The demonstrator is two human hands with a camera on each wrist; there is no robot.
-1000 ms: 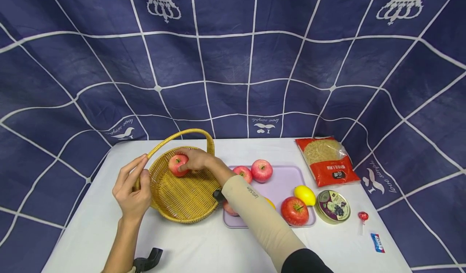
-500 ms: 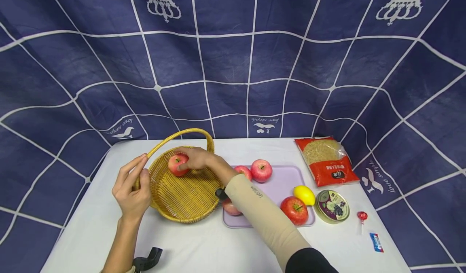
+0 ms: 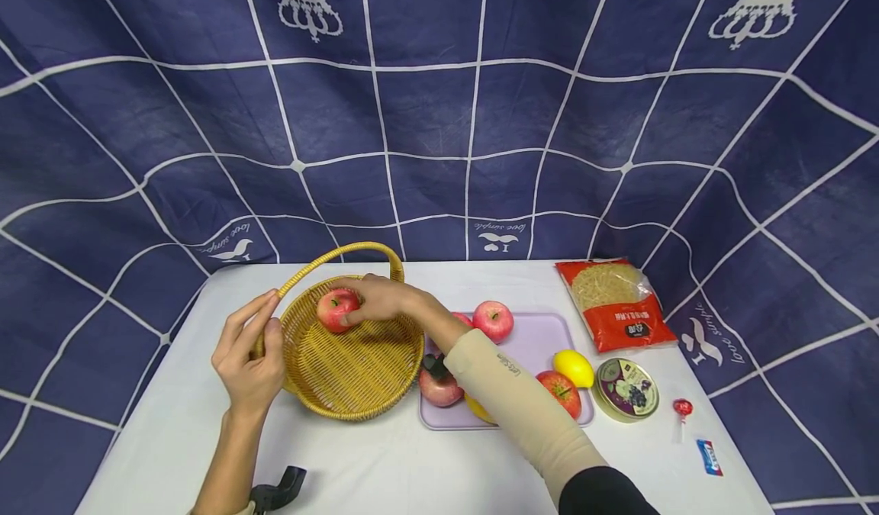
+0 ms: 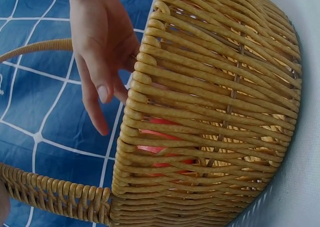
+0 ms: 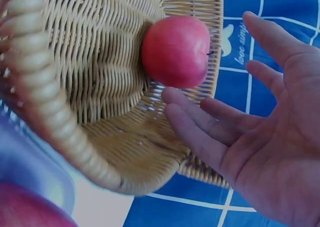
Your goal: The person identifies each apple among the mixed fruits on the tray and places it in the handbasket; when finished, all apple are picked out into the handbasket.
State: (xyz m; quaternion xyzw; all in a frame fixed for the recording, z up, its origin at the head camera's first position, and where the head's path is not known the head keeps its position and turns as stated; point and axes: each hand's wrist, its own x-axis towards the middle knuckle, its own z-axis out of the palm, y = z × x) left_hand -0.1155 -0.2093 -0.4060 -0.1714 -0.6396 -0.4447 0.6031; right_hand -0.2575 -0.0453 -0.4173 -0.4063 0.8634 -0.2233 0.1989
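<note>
While apart, right fingers (image 5: 200, 137) just beside the apple (image 5: 176, 52) inside the basket (image 3: 353, 378).

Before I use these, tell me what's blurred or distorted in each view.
Head: lines on the blue cloth bow, from drape or lens is unclear; left wrist: the basket looks sharp; right wrist: its near rim and the tray are blurred.

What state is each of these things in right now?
Yellow woven wicker basket: upright, handle raised.
Round red apple: inside the basket, ungripped.
Lilac rectangular tray: holding fruit.
Red-and-clear plastic packet: looks sealed.
Round flat tin: lid on.
Left fingers: gripping the handle.
Right fingers: spread, empty.
</note>
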